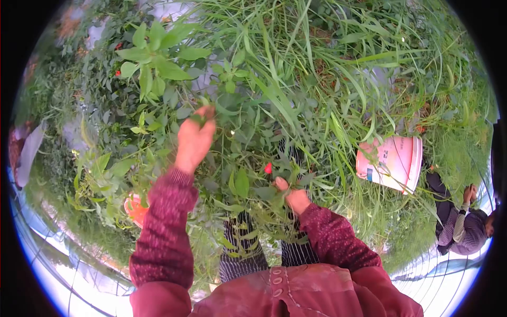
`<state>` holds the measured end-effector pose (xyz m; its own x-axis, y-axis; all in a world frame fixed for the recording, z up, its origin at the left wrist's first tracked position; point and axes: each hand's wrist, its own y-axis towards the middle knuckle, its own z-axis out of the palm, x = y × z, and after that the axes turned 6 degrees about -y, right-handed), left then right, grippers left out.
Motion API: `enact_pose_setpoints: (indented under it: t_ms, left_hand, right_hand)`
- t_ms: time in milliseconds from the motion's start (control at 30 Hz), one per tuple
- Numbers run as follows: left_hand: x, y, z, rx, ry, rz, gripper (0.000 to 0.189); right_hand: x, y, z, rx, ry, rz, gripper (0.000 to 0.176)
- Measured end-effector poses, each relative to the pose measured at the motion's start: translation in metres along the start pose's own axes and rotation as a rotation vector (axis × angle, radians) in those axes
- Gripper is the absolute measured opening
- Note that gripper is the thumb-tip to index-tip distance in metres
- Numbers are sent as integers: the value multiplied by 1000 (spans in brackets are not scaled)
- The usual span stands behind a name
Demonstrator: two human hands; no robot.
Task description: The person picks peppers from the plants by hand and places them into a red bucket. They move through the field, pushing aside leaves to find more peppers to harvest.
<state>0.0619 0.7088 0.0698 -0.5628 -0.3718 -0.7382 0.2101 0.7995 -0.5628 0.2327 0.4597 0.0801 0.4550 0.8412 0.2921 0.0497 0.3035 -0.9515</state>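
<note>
Head view: left hand (194,140) pinches leaves (199,118), right hand (296,199) grips a stem (275,178) beside a red chili (268,168); bucket (392,161) contents hidden.

Pink-and-white bucket (393,161) sat tilted at 3 o'clock, rim turned outward, among long grass (338,63) that filled 12 to 2 o'clock. Another person (459,224), striped sleeve, was at 4 o'clock, just below the bucket. Orange container (136,208), half hidden by leaves, at 8 o'clock.

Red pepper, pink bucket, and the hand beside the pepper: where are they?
red pepper (268,168), head view, middle of the fruit
pink bucket (393,158), head view, its side wall
right hand (296,199), head view, back of the hand
</note>
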Motion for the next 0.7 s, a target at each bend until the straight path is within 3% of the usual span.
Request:
enact_pose_setpoints:
  t_ms: [67, 133, 200, 267, 333, 400, 433, 500, 533, 600, 667, 700]
  left_hand:
    - [24, 29, 26, 33, -171, 41, 45]
    - [0, 30, 46, 360, -48, -305, 50]
    - [48, 9, 87, 465, 241, 230, 50]
    - [31, -28, 87, 683, 478, 362, 47]
    - [47, -57, 91, 592, 504, 311, 39]
    - [55, -73, 92, 574, 543, 342, 31]
    - [58, -77, 93, 559, 581, 371, 24]
    - [60, -83, 100, 535, 601, 391, 22]
    - [60, -84, 104, 514, 623, 421, 20]
    - [69, -88, 109, 490, 632, 474, 19]
    - [74, -93, 111, 457, 634, 473, 21]
    - [75, -92, 111, 504, 699, 463, 18]
  right_hand:
    - [-2, -1, -5, 36, -37, 37, 32]
    - [-1, -5, -5, 47, -10, 61, 33]
    - [10, -9, -12, 42, -30, 147, 37]
    - [16, -15, -24, 158, 81, 139, 40]
    - [22, -19, -52, 202, 137, 172, 40]
    - [44, -26, -76, 318, -658, 135, 35]
    - [68, -32, -73, 323, -661, 136, 35]
    - [137, -49, -60, 320, -1696, -187, 29]
    - [158, -51, -50, 317, -1699, -181, 29]
    - [186, -45, -15, 363, -1218, -564, 19]
    - [174, -13, 26, 243, -1131, -678, 14]
    - [164, 13, 45, 230, -1253, -763, 13]
